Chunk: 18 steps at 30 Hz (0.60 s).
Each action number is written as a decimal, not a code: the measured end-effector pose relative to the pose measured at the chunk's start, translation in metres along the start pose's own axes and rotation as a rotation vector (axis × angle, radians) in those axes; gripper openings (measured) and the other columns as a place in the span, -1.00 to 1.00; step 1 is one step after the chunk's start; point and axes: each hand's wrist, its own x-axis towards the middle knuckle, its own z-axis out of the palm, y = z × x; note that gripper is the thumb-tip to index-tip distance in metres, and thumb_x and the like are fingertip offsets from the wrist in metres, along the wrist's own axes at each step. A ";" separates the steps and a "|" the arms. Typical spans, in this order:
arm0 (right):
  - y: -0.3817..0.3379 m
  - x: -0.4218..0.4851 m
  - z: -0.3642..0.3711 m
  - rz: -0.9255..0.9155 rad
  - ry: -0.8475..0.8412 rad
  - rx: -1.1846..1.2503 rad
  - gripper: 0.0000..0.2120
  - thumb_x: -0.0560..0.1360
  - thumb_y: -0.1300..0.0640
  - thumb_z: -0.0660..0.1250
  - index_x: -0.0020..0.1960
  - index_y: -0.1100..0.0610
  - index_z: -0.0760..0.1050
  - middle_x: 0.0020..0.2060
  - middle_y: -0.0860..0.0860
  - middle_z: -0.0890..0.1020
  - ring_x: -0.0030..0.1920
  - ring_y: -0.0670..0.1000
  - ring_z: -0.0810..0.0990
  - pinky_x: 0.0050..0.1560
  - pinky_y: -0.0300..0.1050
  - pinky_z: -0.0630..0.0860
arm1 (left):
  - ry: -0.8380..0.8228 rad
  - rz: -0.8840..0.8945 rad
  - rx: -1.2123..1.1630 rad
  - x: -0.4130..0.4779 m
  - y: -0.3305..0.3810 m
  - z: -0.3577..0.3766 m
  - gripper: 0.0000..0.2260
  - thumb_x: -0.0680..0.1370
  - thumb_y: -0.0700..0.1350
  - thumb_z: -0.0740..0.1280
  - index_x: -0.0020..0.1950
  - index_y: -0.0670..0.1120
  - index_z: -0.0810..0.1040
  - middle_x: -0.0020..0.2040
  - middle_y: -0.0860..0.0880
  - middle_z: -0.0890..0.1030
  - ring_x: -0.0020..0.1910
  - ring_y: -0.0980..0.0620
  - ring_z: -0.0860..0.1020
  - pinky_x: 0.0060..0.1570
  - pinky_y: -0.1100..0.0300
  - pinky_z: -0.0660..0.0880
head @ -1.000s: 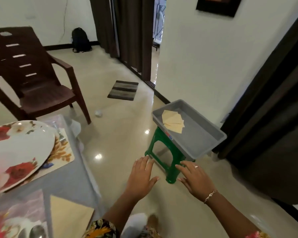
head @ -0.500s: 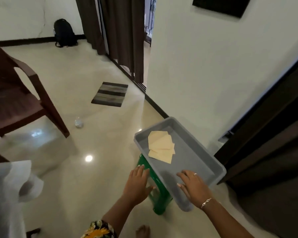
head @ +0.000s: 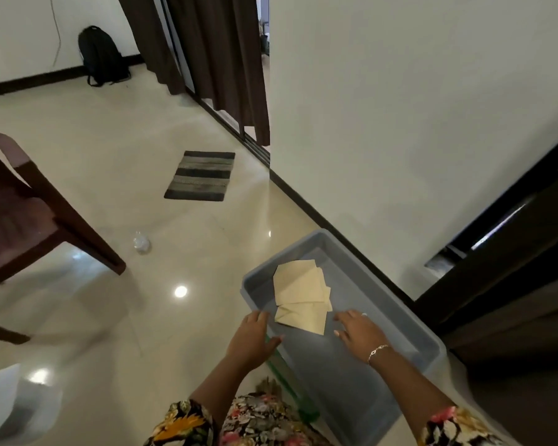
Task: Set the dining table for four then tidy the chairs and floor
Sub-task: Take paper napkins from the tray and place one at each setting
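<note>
A grey plastic tray (head: 409, 323) sits on a green stool (head: 290, 381) by the wall. Several folded cream napkins (head: 300, 291) lie in the tray's far half. My left hand (head: 253, 338) hovers at the tray's left rim with fingers spread and holds nothing. Inside the tray, my right hand (head: 358, 333) is stretched flat just right of the nearest napkin, empty too. Whether either hand touches tray or napkin is unclear.
A brown plastic chair (head: 29, 217) stands at the left. A small crumpled clear scrap (head: 141, 243) lies on the glossy floor. Farther off are a striped mat (head: 200, 175), a black backpack (head: 100, 56) and dark curtains (head: 213, 56). A white cloth corner (head: 0, 400) shows bottom left.
The view has swung away from the dining table and closer to the tray. Both hands have moved forward from the stool's front to the napkins in the tray.
</note>
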 end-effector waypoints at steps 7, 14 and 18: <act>0.004 0.072 -0.016 0.157 -0.108 0.091 -0.70 0.58 0.05 0.15 0.28 0.09 0.38 0.20 0.05 0.49 0.16 0.02 0.48 0.04 -0.24 0.37 | -0.154 -0.126 -0.235 0.098 -0.013 -0.033 -0.51 0.58 0.05 0.24 0.42 -0.17 0.27 0.39 -0.13 0.37 0.34 -0.05 0.37 0.24 0.16 0.35; 0.012 0.159 -0.018 0.336 -0.187 0.242 -0.69 0.57 0.11 0.19 0.29 0.14 0.39 0.25 0.09 0.47 0.20 0.07 0.48 0.14 -0.19 0.37 | -0.251 -0.311 -0.489 0.193 -0.036 -0.037 -0.59 0.58 0.01 0.27 0.37 -0.14 0.34 0.32 -0.09 0.42 0.31 -0.04 0.39 0.12 0.23 0.32; 0.016 0.201 -0.008 0.441 -0.206 0.292 -0.72 0.56 0.15 0.19 0.25 0.18 0.43 0.21 0.14 0.50 0.18 0.11 0.49 0.13 -0.13 0.39 | -0.371 -0.373 -0.529 0.223 -0.051 -0.021 -0.88 0.57 0.02 0.28 0.01 0.00 0.43 0.00 0.06 0.47 0.04 0.09 0.45 -0.13 0.36 0.34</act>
